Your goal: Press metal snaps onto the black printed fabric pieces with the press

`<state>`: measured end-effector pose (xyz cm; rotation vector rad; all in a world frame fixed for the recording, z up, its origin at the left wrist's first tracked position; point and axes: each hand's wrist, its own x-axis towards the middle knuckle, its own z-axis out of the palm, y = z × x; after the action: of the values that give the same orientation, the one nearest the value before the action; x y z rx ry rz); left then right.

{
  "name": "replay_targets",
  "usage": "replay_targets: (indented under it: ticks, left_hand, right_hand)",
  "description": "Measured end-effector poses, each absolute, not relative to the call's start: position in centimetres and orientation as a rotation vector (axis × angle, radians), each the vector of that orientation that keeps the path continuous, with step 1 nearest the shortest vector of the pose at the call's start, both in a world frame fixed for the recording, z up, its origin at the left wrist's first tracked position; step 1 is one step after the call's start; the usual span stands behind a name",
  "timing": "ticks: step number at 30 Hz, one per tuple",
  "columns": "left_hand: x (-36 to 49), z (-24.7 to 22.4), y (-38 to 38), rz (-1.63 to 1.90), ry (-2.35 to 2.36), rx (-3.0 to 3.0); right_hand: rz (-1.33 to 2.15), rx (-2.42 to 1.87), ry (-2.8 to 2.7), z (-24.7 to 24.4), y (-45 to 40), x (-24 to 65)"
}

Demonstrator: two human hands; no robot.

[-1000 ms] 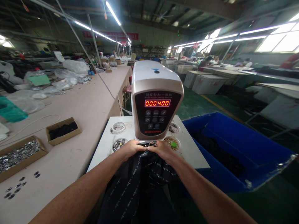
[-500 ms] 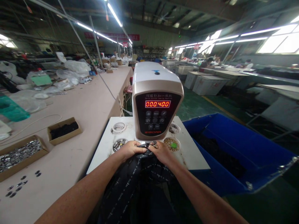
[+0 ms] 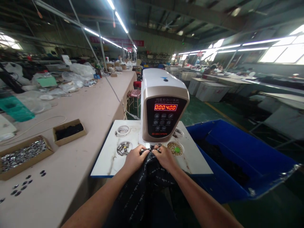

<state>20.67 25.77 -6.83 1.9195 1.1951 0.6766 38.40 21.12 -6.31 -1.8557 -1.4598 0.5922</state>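
Note:
Dark fabric with rows of small white lettering, a garment by its look (image 3: 137,186), hangs from both hands toward my lap. My left hand (image 3: 136,157) pinches its top edge from the left. From the right, my right hand (image 3: 164,155) grips the same edge, close to the left one. Between the fingertips, the edge sits right under the head of a white and gold button machine (image 3: 163,120) with a red lit display. The exact spot under the head is partly hidden by my fingers and the machine.
The machine's white table (image 3: 106,158) has round wells with metal pieces and brass-coloured parts (image 3: 173,151). At left, a long table (image 3: 78,158) bears a box of metal buttons (image 3: 26,155), a box of black pieces (image 3: 69,131) and loose buttons. A blue bin (image 3: 251,158) stands right.
The view has shifted slightly, so the machine appears a little farther right. My left hand has turned more upright and its fingers have curled over the fabric edge. Both hands still hold the garment.

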Motion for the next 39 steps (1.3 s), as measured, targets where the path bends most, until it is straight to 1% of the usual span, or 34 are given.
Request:
replay_targets:
  ticks: [4,10,13,25,31,39]
  left_hand:
    - [20.2,-7.1,25.8,0.621,1.225,2.154]
    - [19.7,-7.3,27.3,0.502,1.108,2.445]
    - [19.8,-7.5,27.4,0.490,1.112,2.511]
    - [19.9,-7.7,27.1,0.454,1.175,2.644]
    - [20.3,-7.8,27.1,0.369,1.308,2.635]
    - [20.4,-7.4,27.0,0.307,1.331,2.633]
  right_hand:
    - [0.520,-1.876,-1.492,-6.2,20.9,38.2]
    - [0.576,-1.792,-1.567,-5.6,20.8,38.8]
    - [0.541,-1.807,-1.557,-5.6,20.5,38.8]
    - [0.195,-2.149,-1.585,-6.8,20.7,37.7]
    - [0.183,-2.163,-1.558,-7.3,20.9,38.0]
    - [0.181,-2.163,-1.522,-8.0,21.1,38.1]
